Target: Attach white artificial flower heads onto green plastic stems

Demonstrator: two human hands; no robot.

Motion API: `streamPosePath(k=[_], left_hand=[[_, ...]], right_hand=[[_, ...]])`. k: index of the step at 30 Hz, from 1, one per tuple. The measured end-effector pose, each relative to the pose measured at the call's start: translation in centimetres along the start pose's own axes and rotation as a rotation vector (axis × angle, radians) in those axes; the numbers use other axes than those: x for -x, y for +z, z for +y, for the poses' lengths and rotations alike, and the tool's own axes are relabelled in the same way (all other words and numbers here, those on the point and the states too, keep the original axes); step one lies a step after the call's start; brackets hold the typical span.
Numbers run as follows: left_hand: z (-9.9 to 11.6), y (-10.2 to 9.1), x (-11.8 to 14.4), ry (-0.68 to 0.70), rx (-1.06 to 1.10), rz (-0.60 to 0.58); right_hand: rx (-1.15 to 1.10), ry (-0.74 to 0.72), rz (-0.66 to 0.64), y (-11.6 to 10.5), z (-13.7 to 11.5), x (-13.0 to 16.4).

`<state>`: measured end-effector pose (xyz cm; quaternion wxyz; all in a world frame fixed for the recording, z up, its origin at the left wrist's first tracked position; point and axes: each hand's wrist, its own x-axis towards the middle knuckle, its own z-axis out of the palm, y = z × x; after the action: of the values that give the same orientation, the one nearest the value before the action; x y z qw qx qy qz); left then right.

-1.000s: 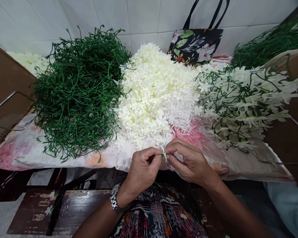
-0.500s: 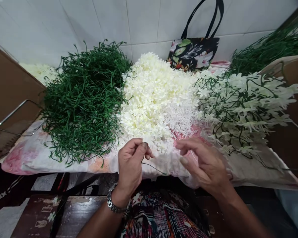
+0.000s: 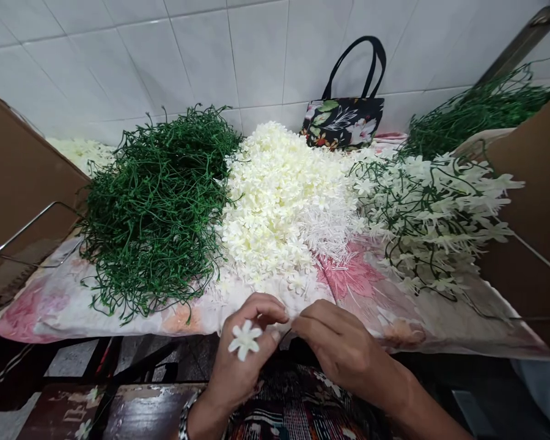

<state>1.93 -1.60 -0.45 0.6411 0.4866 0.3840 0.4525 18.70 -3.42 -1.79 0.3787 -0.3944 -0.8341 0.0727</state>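
Observation:
Over the table's front edge, my left hand is curled, with a white artificial flower facing up between its thumb and forefinger. My right hand is closed in a pinch just to the right, its fingertips close to the left ones. A short bit of thin dark green stem shows between the two hands. Whether it joins the white flower is hidden by the fingers. Straight ahead lies a heap of loose cream-white flower heads, with a small pile of thin white sticks against it.
On the left is a tangled mound of green plastic stems. Stems with white flowers lie to the right. Cardboard boxes flank the flowered cloth. A floral handbag leans against the tiled wall.
The hands have come closer together and lower in view. A white flower now shows at my left hand. My right hand has gone from loosely spread to a pinch. The view has tilted up.

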Motion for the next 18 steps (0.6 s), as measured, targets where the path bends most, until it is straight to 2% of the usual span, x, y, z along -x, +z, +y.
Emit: streamPosePath(k=[2, 4, 12, 15, 18], left_hand=[[0.1, -0.1, 0.1, -0.083, -0.108, -0.08], [0.1, 0.0, 0.0, -0.182, -0.133, -0.099], [-1.6, 0.5, -0.4, -0.339, -0.012, -0.093], [-2.3, 0.6, -0.7, -0.321, -0.006, -0.021], [-2.4, 0.4, -1.4, -0.199, -0.058, 0.085]], right_hand=[[0.033, -0.082, -0.052, 0.1, -0.3, -0.3], [0.025, -0.114, -0.072, 0.4, -0.5, -0.6], [-0.042, -0.045, -0.054, 1.4, -0.3, 0.2], [-0.051, -0.031, 0.01, 1.2, 0.0, 0.2], [-0.015, 0.049, 0.107, 0.4, 1.3, 0.1]])
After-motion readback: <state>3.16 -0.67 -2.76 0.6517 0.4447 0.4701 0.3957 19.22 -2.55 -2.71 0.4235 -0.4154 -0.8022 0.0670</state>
